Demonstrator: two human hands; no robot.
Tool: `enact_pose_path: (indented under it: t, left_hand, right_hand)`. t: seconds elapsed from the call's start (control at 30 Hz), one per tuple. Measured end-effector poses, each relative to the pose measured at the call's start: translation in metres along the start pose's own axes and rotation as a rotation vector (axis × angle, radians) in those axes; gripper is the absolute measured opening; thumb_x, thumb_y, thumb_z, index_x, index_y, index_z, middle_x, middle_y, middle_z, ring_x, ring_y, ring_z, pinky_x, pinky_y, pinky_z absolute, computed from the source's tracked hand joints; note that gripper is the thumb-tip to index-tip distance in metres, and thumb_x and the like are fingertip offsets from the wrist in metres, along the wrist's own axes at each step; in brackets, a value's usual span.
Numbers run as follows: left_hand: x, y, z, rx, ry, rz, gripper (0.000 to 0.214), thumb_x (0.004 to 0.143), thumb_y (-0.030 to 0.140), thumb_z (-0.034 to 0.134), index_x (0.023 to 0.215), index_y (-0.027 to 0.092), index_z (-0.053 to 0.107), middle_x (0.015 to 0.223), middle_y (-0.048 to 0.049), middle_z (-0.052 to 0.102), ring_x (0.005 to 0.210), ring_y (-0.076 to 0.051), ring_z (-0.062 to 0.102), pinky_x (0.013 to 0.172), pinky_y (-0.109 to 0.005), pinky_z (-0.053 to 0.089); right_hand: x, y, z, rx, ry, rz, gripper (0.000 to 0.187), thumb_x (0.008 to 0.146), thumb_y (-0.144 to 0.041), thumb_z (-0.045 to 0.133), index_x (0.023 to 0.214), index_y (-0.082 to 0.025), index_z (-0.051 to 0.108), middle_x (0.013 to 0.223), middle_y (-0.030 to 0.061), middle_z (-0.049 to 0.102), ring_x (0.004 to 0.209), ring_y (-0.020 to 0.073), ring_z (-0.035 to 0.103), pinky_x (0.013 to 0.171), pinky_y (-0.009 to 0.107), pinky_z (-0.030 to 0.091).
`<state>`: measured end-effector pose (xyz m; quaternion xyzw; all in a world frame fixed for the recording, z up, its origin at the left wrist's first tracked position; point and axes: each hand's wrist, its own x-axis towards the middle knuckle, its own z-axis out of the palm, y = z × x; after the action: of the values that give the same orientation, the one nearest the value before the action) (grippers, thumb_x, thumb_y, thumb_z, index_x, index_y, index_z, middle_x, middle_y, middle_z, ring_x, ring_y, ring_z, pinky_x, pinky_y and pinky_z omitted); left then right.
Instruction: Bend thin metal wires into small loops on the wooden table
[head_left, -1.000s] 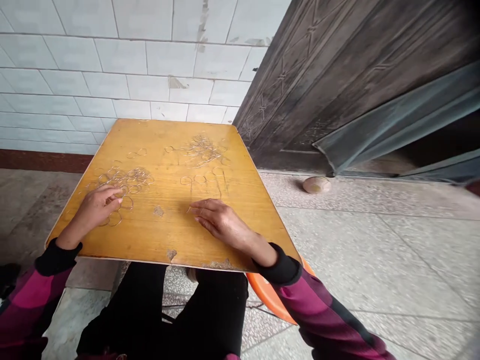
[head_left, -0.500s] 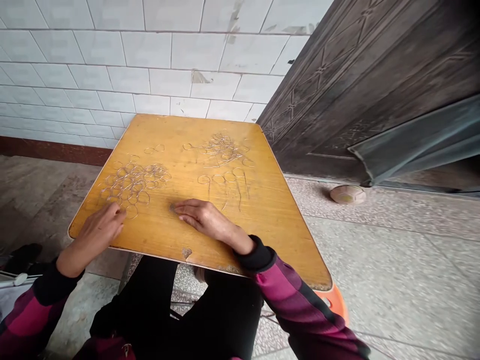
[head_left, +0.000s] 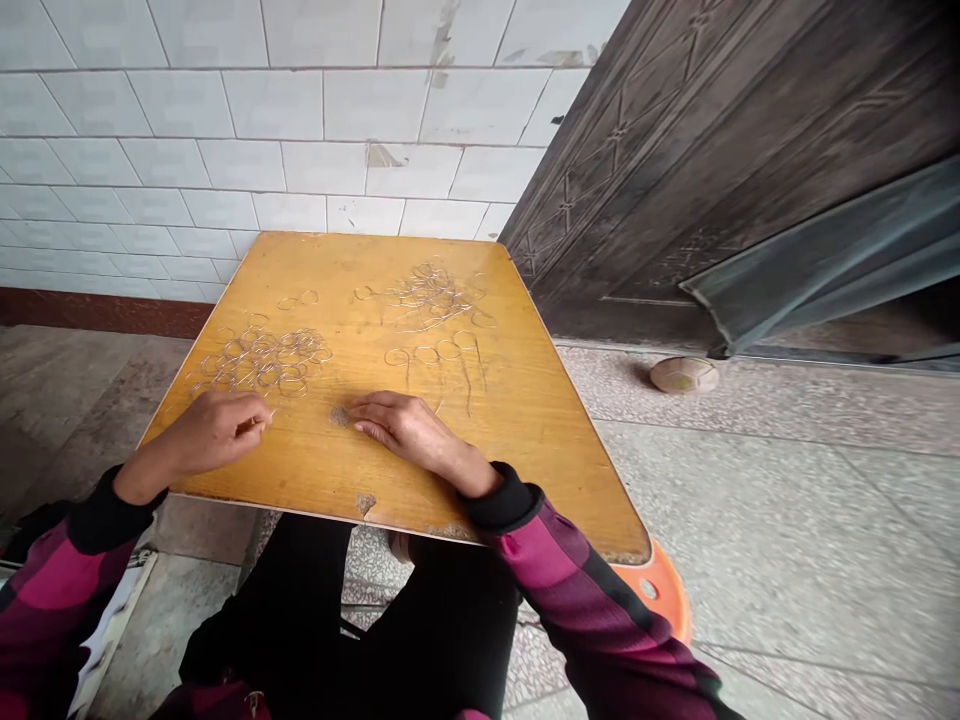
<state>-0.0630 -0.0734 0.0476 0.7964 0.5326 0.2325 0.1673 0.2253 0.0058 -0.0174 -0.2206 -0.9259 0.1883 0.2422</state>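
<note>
My left hand [head_left: 221, 432] is above the table's near left part, its fingers curled in a pinch. Whatever they hold is too small or hidden to make out. Just beyond it lies a pile of thin wire pieces bent into loops [head_left: 262, 362]. My right hand [head_left: 405, 428] rests on the tabletop, fingers extended and the thumb a little apart, with no object visible in it. Past that hand lies a row of several wires with a loop at one end and a straight tail [head_left: 448, 350]. Farther back is a tangled heap of similar wires [head_left: 431, 290].
The yellow wooden table [head_left: 525, 470] stands against a white tiled wall [head_left: 300, 100]. A lone double-loop wire [head_left: 298, 300] lies at its back left. An orange stool [head_left: 664, 590] shows under the right corner. A ball [head_left: 684, 375] is on the floor near the dark door [head_left: 675, 150].
My left hand has moved right and slightly up, away from the table's left edge, and its fingers are curled. My right hand stays in place. The view has shifted slightly.
</note>
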Motion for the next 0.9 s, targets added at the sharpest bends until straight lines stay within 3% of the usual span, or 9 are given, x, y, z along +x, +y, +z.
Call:
enact_pose_path:
  t: [0.1,0.17,0.27,0.37,0.53,0.7,0.9]
  left_hand:
    - [0.015,0.005,-0.004,-0.328,-0.01,-0.149,0.008,0.076,0.023,0.056,0.071,0.02,0.062,0.061,0.0008,0.063,0.047,-0.01,0.051,0.047,-0.022,0.038]
    - [0.031,0.008,0.002,-0.568,0.064,-0.212,0.01,0.076,0.025,0.058,0.068,0.018,0.059,0.064,-0.0008,0.065,0.045,-0.009,0.05,0.043,-0.021,0.037]
    - [0.061,0.016,0.019,-0.858,0.153,-0.274,0.011,0.072,0.024,0.062,0.066,0.017,0.055,0.06,-0.0009,0.063,0.04,-0.008,0.048,0.038,-0.02,0.034]
    - [0.088,0.028,0.04,-1.042,0.155,-0.321,0.012,0.068,0.023,0.064,0.067,0.016,0.054,0.056,0.0001,0.06,0.039,-0.007,0.046,0.037,-0.019,0.031]
    - [0.112,0.04,0.067,-1.167,0.146,-0.316,0.013,0.068,0.023,0.063,0.067,0.015,0.053,0.06,-0.0009,0.062,0.043,-0.007,0.05,0.041,-0.018,0.035]
    - [0.11,0.035,0.078,-1.199,0.15,-0.327,0.015,0.067,0.024,0.066,0.07,0.015,0.054,0.063,-0.0008,0.063,0.046,-0.007,0.051,0.043,-0.018,0.038]
    - [0.107,0.035,0.078,-1.196,0.174,-0.353,0.018,0.065,0.026,0.07,0.07,0.014,0.059,0.06,0.0005,0.06,0.046,-0.006,0.048,0.042,-0.018,0.036]
  right_hand:
    - [0.001,0.003,0.002,0.068,0.023,0.012,0.028,0.096,-0.028,0.049,0.11,-0.015,0.068,0.112,0.0119,0.07,0.107,0.0213,0.065,0.093,0.037,0.053]
    - [0.002,0.007,0.005,0.164,0.071,0.065,0.027,0.095,-0.03,0.051,0.108,-0.014,0.069,0.109,0.0124,0.07,0.104,0.021,0.066,0.091,0.038,0.053]
    - [0.005,0.012,0.008,0.474,0.164,0.26,0.032,0.092,-0.038,0.056,0.108,-0.014,0.068,0.096,0.0101,0.072,0.086,0.0171,0.068,0.079,0.033,0.055]
    - [0.008,0.014,0.006,0.862,0.221,0.459,0.04,0.085,-0.046,0.062,0.109,-0.014,0.067,0.075,0.003,0.07,0.065,0.0108,0.064,0.063,0.025,0.053]
    - [0.01,0.014,-0.005,1.158,0.318,0.6,0.037,0.067,-0.045,0.079,0.088,-0.016,0.069,0.075,-0.0003,0.069,0.052,0.0045,0.055,0.046,0.017,0.041]
    - [0.009,0.017,-0.005,1.175,0.364,0.676,0.037,0.067,-0.05,0.076,0.074,-0.015,0.066,0.067,-0.001,0.067,0.046,0.0039,0.052,0.041,0.016,0.037]
    - [0.009,0.016,-0.005,1.201,0.37,0.705,0.038,0.065,-0.049,0.077,0.076,-0.015,0.066,0.06,-0.0034,0.063,0.043,0.0038,0.048,0.038,0.016,0.032]
